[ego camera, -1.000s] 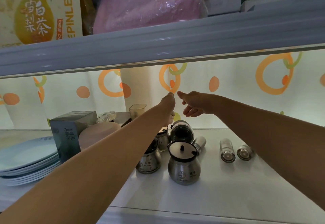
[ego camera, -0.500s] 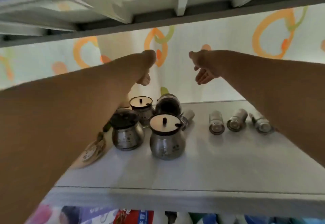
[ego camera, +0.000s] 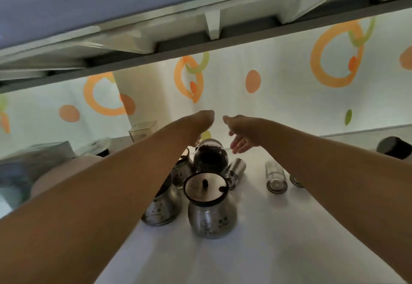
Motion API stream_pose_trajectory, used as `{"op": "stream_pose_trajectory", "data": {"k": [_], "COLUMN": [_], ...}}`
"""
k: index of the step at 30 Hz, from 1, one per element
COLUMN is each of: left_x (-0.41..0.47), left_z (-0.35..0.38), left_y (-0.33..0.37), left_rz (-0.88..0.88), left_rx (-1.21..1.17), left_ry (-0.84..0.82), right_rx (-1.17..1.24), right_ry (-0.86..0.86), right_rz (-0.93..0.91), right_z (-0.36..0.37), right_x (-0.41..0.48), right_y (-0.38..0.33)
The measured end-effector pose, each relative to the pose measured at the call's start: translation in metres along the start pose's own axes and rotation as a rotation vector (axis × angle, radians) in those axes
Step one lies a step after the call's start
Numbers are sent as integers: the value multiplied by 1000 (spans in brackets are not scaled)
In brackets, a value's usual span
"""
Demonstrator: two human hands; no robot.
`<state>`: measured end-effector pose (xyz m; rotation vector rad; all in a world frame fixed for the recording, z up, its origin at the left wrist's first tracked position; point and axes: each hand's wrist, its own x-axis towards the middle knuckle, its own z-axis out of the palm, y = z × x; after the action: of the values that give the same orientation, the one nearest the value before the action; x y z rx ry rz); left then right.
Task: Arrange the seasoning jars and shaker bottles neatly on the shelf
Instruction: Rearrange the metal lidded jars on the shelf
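Fingers (ego camera: pixel 238 146) of your right hand (ego camera: pixel 242 133) hang loose and slightly spread, holding nothing, near the dark round jar (ego camera: pixel 210 157). Your left hand (ego camera: pixel 201 123) bends down behind its wrist, hiding its fingers, so their state cannot be told. Below, round steel seasoning jars (ego camera: pixel 208 205) cluster on the white shelf (ego camera: pixel 256 250), and clear-and-steel cylindrical shaker bottles (ego camera: pixel 276 177) lie on their sides to their right.

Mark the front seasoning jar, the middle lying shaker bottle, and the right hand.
front seasoning jar (ego camera: pixel 211 219): head view, on its steel belly.
middle shaker bottle (ego camera: pixel 275 173): head view, on its side wall.
right hand (ego camera: pixel 240 132): head view, on the middle of the hand.
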<state>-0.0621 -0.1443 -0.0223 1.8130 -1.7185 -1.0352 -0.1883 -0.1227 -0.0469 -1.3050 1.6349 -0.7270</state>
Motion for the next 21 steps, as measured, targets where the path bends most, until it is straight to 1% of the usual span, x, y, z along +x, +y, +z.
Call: {"op": "stream_pose_trajectory", "data": {"k": [5,8,11,17,21], "left_x": [14,23,32,34,28], "left_z": [-1,0,4,9,7], "left_y": [-3,-2,-2,1,4], "left_rz": [-110,-150,-192,-170,-158], "left_rx": [5,-27,-1,53,11], "left_ry": [-33,-59,-69,-49,-39], "right_rx": [1,31,39,55,163], "right_ry": [0,-3,-19,-62,-75], "right_rz": [26,57,91,132,143], "right_z": [5,7,9,12,8], "right_x": [14,23,29,35,33], "right_y": [-3,-4,-4,1,3]}}
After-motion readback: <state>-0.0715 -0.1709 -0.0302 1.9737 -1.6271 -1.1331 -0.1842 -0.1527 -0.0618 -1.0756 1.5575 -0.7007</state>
